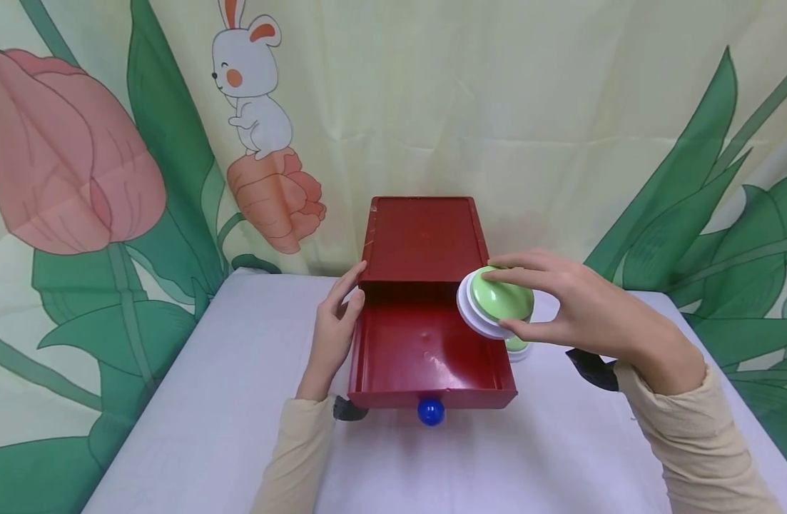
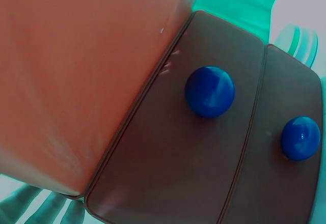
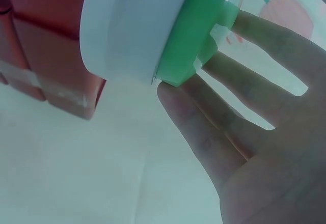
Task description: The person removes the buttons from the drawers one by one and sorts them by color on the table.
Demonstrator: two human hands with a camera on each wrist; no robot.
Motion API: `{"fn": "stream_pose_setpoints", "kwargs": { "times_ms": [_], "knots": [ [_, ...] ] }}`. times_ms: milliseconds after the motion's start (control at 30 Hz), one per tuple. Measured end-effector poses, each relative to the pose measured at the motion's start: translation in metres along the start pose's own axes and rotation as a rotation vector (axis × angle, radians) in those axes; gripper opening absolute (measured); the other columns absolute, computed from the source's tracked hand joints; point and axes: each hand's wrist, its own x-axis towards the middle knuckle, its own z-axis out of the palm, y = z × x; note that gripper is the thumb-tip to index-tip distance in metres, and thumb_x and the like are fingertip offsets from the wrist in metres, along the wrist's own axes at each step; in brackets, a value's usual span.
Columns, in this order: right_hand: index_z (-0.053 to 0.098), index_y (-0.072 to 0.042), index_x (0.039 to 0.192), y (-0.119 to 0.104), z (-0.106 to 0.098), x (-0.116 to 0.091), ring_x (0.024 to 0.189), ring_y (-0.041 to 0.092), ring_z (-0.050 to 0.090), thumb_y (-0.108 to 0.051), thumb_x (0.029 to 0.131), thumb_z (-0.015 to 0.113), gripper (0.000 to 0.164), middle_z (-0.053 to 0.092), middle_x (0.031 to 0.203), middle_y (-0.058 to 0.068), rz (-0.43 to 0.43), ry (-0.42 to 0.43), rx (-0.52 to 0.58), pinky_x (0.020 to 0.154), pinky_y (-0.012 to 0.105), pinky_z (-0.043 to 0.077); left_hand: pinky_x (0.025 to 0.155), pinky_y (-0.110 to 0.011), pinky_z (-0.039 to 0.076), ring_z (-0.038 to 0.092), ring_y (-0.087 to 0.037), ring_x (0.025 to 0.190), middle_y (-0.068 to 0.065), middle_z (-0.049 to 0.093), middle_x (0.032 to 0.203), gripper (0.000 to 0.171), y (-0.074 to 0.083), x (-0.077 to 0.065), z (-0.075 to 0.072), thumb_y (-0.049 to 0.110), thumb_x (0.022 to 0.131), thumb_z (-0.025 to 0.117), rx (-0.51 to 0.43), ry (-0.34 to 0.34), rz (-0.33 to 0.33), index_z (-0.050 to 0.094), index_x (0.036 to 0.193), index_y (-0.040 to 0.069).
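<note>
My right hand [image 1: 576, 307] holds a round white container with a green lid [image 1: 505, 296], thumb and fingers spread around the lid. It hangs tilted above the right edge of a pulled-out red drawer [image 1: 406, 343]. In the right wrist view the white body of the container [image 3: 130, 30] faces the red cabinet. The drawer's inside shows nothing in its visible part. My left hand [image 1: 334, 325] rests against the left side of the red cabinet [image 1: 425, 239], fingers fairly straight. Blue round knobs [image 2: 210, 91] sit on the drawer fronts in the left wrist view.
A second white container with a green lid [image 1: 517, 346] stands on the table just right of the drawer, partly hidden. The white tabletop [image 1: 239, 400] spreads on both sides. Behind the cabinet hangs a curtain [image 1: 528, 107] printed with a rabbit and plants.
</note>
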Motion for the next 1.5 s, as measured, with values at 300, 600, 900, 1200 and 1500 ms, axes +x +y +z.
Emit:
{"fn": "stream_pose_setpoints", "kwargs": {
  "times_ms": [300,600,900,1200,1500],
  "knots": [
    [0.067,-0.011,0.127,0.016,-0.001,-0.017,0.113,0.014,0.056,-0.008,0.066,0.089,0.065,0.062,0.128,0.002,0.021,0.069,-0.019,0.088,0.003,0.042,0.108,-0.046,0.045,0.044,-0.022,0.138,-0.010,0.046,0.152,0.045,0.000,0.000,0.001,0.006,0.102,0.049,-0.004,0.000,0.003,0.046,0.148,0.004],
    [0.068,-0.009,0.125,0.035,0.005,-0.035,0.114,0.004,0.051,-0.004,0.064,0.089,0.064,0.063,0.127,0.003,0.079,0.094,0.001,0.083,0.002,0.044,0.107,-0.045,0.046,0.044,-0.020,0.139,-0.009,0.046,0.152,0.046,0.001,0.000,0.000,0.008,0.102,0.049,0.001,0.003,-0.003,0.046,0.148,0.005],
    [0.069,-0.007,0.124,0.054,0.012,-0.051,0.110,-0.005,0.049,-0.004,0.065,0.089,0.063,0.064,0.126,0.005,0.188,0.107,0.017,0.082,-0.001,0.041,0.106,-0.047,0.047,0.044,-0.022,0.138,-0.009,0.045,0.152,0.046,-0.001,0.001,0.000,0.007,0.102,0.049,-0.001,0.003,-0.004,0.045,0.148,0.004],
    [0.069,-0.010,0.125,0.069,0.021,-0.060,0.112,-0.006,0.046,-0.007,0.069,0.088,0.059,0.063,0.128,0.006,0.296,0.077,0.041,0.080,-0.001,0.038,0.107,-0.045,0.046,0.044,-0.021,0.138,-0.010,0.046,0.152,0.046,-0.002,0.003,0.000,0.008,0.102,0.049,-0.003,0.000,0.004,0.046,0.148,0.003],
    [0.067,-0.006,0.126,0.081,0.028,-0.067,0.115,0.029,0.054,-0.015,0.077,0.086,0.054,0.060,0.131,0.012,0.401,-0.018,0.075,0.076,0.010,0.046,0.107,-0.047,0.046,0.044,-0.022,0.138,-0.011,0.045,0.152,0.046,-0.002,0.003,-0.001,0.008,0.102,0.048,-0.004,-0.008,0.016,0.045,0.148,0.003]
  ]
}}
